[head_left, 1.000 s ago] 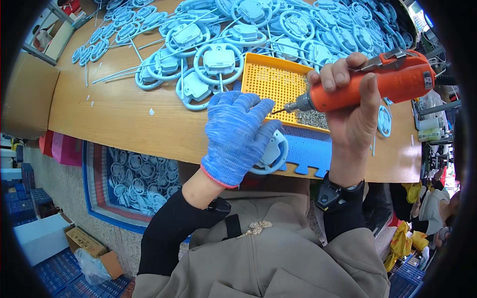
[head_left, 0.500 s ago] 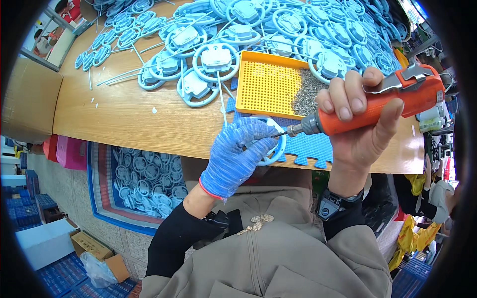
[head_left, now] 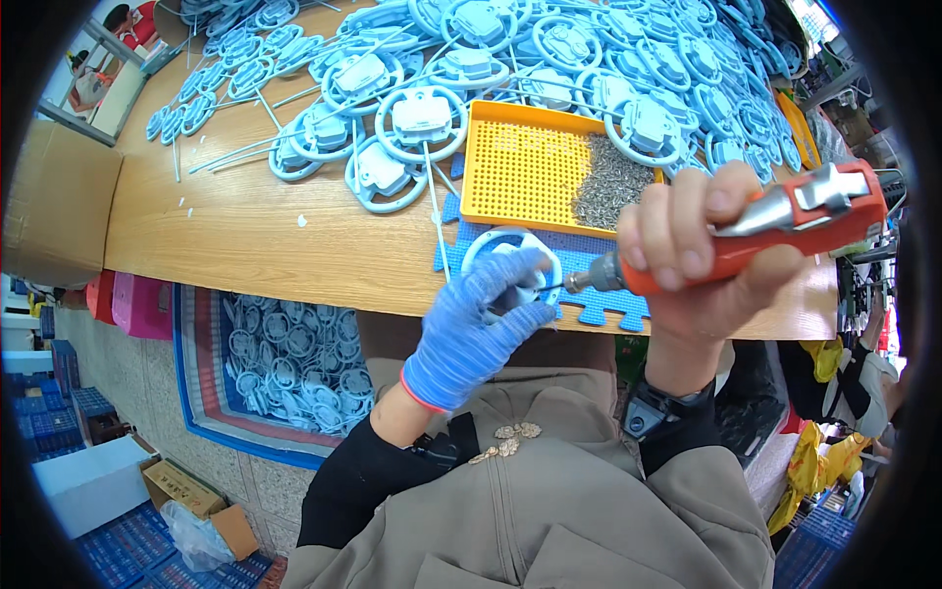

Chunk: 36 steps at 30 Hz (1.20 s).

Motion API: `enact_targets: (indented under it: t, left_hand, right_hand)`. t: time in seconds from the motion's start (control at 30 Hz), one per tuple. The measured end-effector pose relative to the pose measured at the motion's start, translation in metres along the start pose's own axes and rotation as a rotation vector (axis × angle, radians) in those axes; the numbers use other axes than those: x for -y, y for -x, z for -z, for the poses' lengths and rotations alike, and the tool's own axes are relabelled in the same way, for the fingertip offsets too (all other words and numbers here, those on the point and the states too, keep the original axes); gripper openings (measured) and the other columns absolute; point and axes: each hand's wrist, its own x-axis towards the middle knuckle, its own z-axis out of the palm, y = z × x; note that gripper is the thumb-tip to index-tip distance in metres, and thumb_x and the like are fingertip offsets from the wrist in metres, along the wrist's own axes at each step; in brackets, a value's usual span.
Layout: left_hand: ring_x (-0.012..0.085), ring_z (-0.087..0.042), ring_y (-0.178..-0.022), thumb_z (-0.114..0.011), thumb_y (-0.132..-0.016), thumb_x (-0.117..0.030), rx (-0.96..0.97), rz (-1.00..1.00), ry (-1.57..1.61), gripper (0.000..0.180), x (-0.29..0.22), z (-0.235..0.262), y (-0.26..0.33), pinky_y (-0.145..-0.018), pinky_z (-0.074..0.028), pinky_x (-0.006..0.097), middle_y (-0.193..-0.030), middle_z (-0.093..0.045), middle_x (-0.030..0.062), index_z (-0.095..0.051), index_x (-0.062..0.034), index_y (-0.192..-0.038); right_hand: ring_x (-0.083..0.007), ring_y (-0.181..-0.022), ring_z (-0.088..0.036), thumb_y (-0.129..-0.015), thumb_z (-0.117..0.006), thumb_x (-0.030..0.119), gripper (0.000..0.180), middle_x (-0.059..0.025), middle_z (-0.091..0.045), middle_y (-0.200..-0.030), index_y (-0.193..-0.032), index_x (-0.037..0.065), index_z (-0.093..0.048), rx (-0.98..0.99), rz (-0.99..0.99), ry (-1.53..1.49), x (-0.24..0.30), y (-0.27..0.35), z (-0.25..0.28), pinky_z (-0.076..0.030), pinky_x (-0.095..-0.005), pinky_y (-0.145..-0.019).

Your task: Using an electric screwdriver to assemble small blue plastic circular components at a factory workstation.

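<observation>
My left hand (head_left: pixel 469 329), in a blue knitted glove, has its fingers and thumb around a light blue plastic steering-wheel-shaped part (head_left: pixel 508 238) at the table's near edge. An orange electric screwdriver (head_left: pixel 775 228) is gripped in my bare right hand (head_left: pixel 692 309), its body slanting up to the right. The thin bit points left, reaching the wheel part beside my gloved fingertips. Whether the tip sits in a screw is too small to make out. Under the wheel part lies a blue foam mat (head_left: pixel 616 309).
Just beyond my hands stands a yellow perforated tray (head_left: pixel 520 162) with small metal screws (head_left: pixel 608 187) at its right side. Many similar light blue wheels (head_left: pixel 422 116) with thin rods are heaped across the back. A lined bin (head_left: pixel 294 363) below left holds more; a cardboard box (head_left: pixel 59 201) stands left.
The screwdriver's bit has dropped slightly toward me, and its rear end is lower. My left fingertips have come apart from the bit, leaving more of the wheel part showing.
</observation>
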Motion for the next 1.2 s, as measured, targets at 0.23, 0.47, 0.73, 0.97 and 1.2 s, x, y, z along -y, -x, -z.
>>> enact_targets:
  t: [0.23,0.47,0.73,0.97,1.2]
  left_hand:
    - [0.0332,-0.057,-0.1,-0.087,-0.059,-0.036,-0.262,-0.544,-1.297,0.089,0.011,0.006,-0.014,-0.088,-0.041,0.044,-0.115,-0.059,0.0192,-0.049,0.0,-0.131]
    - [0.0347,-0.055,-0.104,-0.083,-0.064,-0.035,-0.284,-0.507,-1.39,0.084,0.023,0.005,-0.022,-0.089,-0.037,0.045,-0.123,-0.055,0.0229,-0.047,0.0017,-0.131]
    - [0.032,-0.056,-0.095,-0.081,-0.065,-0.032,-0.268,-0.486,-1.37,0.068,0.021,0.003,-0.029,-0.081,-0.036,0.043,-0.109,-0.06,0.016,-0.053,-0.0064,-0.122]
    - [0.0328,-0.053,-0.111,-0.075,-0.072,-0.033,-0.281,-0.441,-1.392,0.065,0.013,0.005,-0.021,-0.095,-0.032,0.053,-0.109,-0.061,0.0113,-0.054,-0.007,-0.128]
    - [0.0285,-0.054,-0.106,-0.078,-0.066,-0.035,-0.184,-0.191,-1.57,0.076,-0.055,0.071,0.064,-0.1,-0.03,0.053,-0.108,-0.061,0.0088,-0.049,-0.0084,-0.131]
  right_hand:
    - [-0.0163,-0.062,-0.054,-0.081,-0.077,0.033,0.044,-0.0067,-0.056,-0.069,-0.099,0.001,-0.053,-0.22,-0.027,0.146,-0.038,0.008,0.009,-0.045,-0.0292,-0.056]
    - [-0.0144,-0.058,-0.05,-0.087,-0.067,0.046,0.045,-0.0032,-0.052,-0.068,-0.098,0.005,-0.051,-0.168,-0.111,0.344,-0.049,0.01,0.016,-0.042,-0.0301,-0.055]
    - [-0.0078,-0.06,-0.053,-0.08,-0.071,0.009,0.017,-0.0023,-0.055,-0.068,-0.086,0.002,-0.057,-0.304,-0.173,0.321,-0.052,0.005,0.006,-0.043,-0.0226,-0.054]
    - [-0.015,-0.058,-0.05,-0.087,-0.069,0.038,0.038,-0.0036,-0.052,-0.066,-0.095,0.005,-0.05,-0.232,-0.225,0.341,-0.055,-0.002,0.013,-0.043,-0.0294,-0.052]
    - [-0.0154,-0.06,-0.054,-0.09,-0.067,0.025,0.024,-0.0048,-0.055,-0.067,-0.09,0.004,-0.054,-0.346,0.05,0.242,-0.039,-0.035,0.046,-0.045,-0.0282,-0.055]
